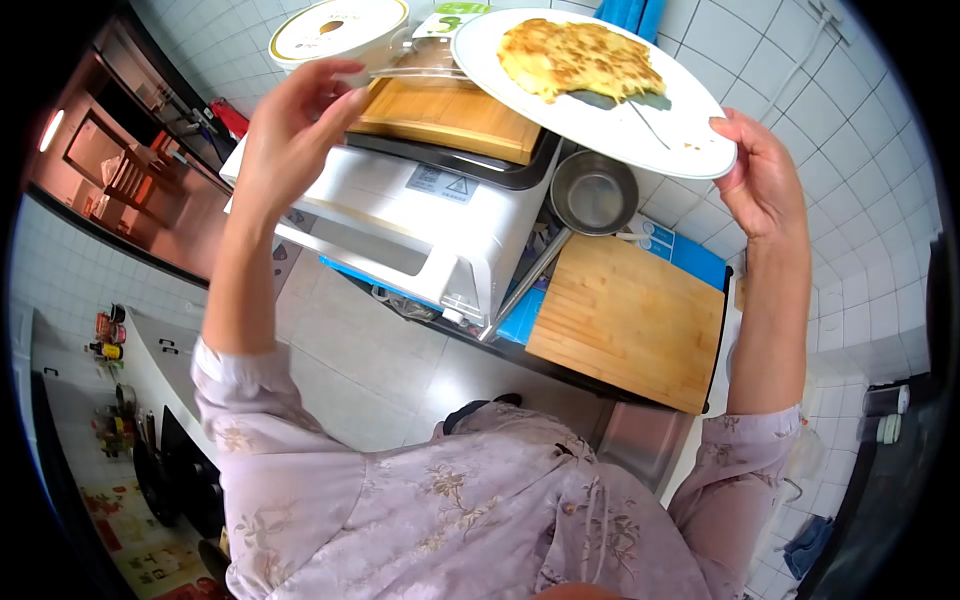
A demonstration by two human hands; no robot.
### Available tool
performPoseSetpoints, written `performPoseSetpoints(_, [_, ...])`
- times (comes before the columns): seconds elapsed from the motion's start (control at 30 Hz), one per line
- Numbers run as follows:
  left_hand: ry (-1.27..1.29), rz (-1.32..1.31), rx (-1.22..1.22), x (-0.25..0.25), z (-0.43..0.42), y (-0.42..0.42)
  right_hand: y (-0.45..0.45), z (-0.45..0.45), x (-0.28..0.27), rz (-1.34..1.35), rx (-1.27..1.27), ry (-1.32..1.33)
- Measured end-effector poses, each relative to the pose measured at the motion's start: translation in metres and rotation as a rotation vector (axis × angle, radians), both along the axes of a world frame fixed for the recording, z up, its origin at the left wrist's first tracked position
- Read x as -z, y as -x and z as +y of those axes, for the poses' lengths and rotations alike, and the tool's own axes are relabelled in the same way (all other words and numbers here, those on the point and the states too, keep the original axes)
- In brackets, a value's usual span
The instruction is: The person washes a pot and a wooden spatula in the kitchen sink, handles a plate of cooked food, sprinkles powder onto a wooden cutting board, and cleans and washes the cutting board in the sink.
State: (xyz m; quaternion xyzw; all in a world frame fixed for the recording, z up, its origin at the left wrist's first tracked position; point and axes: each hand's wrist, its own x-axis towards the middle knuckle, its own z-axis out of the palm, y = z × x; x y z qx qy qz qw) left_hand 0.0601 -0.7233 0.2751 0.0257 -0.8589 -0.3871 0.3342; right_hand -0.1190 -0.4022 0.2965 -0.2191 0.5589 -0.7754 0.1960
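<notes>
1. Sleeves (255, 400) of my patterned shirt (450, 500) come nearest, pushed up to bare both my forearms
2. My right hand (762, 175) is clamped on the rim of a white plate (695, 140), thumb on the upper side, and holds it raised in front of me
3. On that plate lies a browned, flat pancake (580, 60), toward the far side; a thin dark stick-like utensil (650, 125) sticks out from it, its kind unclear to me
4. My left hand (310, 130) has thumb and fingers apart beside a clear plastic cover (425, 65); I cannot tell whether they touch
5. Below the plate in my view, a cutting board (630, 320) lies with a blue surface (700, 262) showing past its edge
6. Just beyond it sits a round metal pan (594, 192), its long handle (525, 287) pointing back toward me
7. Left of the pan stands a white appliance (370, 190), carrying a black tray (500, 175) with a wooden board (450, 120) on it
8. Farther back are a lidded tub (340, 28), a blue cloth (635, 12) and a tiled wall (870, 130)
</notes>
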Motion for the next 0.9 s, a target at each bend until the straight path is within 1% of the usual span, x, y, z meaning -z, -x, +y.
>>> performPoseSetpoints(0.03, [0.179,-0.041,-0.047,0.000,-0.014,0.014,0.000,0.002,0.000,0.010,0.024,-0.003])
performPoseSetpoints(0.07, [0.174,-0.039,-0.050,-0.001,-0.023,0.028,0.000,0.004,0.000,0.021,0.049,-0.006])
performPoseSetpoints(0.13, [0.755,-0.015,-0.264,-0.004,-0.031,0.048,0.000,0.008,0.000,0.032,0.059,-0.022])
performPoseSetpoints(0.17, [0.752,-0.013,-0.263,-0.010,-0.024,0.048,0.001,0.010,0.000,0.042,0.073,-0.035])
performPoseSetpoints(0.23, [0.714,-0.213,-0.110,-0.035,-0.003,0.050,0.003,0.017,0.000,0.034,0.062,-0.031])
performPoseSetpoints(0.27, [0.811,-0.238,-0.112,-0.040,0.003,0.056,0.003,0.020,0.001,0.026,0.049,-0.025])
performPoseSetpoints(0.3, [0.813,-0.234,-0.101,-0.040,0.006,0.062,0.003,0.023,0.002,0.024,0.060,-0.024])
performPoseSetpoints(0.37, [0.911,-0.211,-0.073,-0.035,0.010,0.076,0.003,0.027,0.005,0.033,0.109,-0.024])
performPoseSetpoints(0.4, [1.205,0.143,-0.121,-0.003,-0.024,0.109,0.005,0.030,0.007,0.033,0.123,-0.020])
performPoseSetpoints(0.43, [1.207,0.151,-0.108,-0.003,-0.027,0.113,0.008,0.033,0.009,0.029,0.127,-0.016])
performPoseSetpoints(0.5, [1.136,-0.100,-0.079,-0.004,-0.026,0.120,0.008,0.038,0.011,0.027,0.140,-0.011])
performPoseSetpoints(0.63, [1.166,-0.104,-0.099,-0.002,-0.027,0.121,0.006,0.038,0.012,0.024,0.131,-0.037])
performPoseSetpoints(0.7, [1.060,-0.012,-0.045,-0.006,-0.030,0.119,0.008,0.038,0.012,0.023,0.141,-0.027])
performPoseSetpoints(0.73, [1.062,-0.010,-0.044,-0.007,-0.030,0.119,0.009,0.038,0.013,0.027,0.133,-0.031])
performPoseSetpoints(0.8, [0.939,-0.074,-0.023,-0.016,-0.026,0.113,0.010,0.037,0.013,0.029,0.123,-0.038])
performPoseSetpoints(0.9, [0.865,-0.073,-0.051,-0.022,-0.028,0.117,0.012,0.031,0.014,0.052,0.121,-0.062])
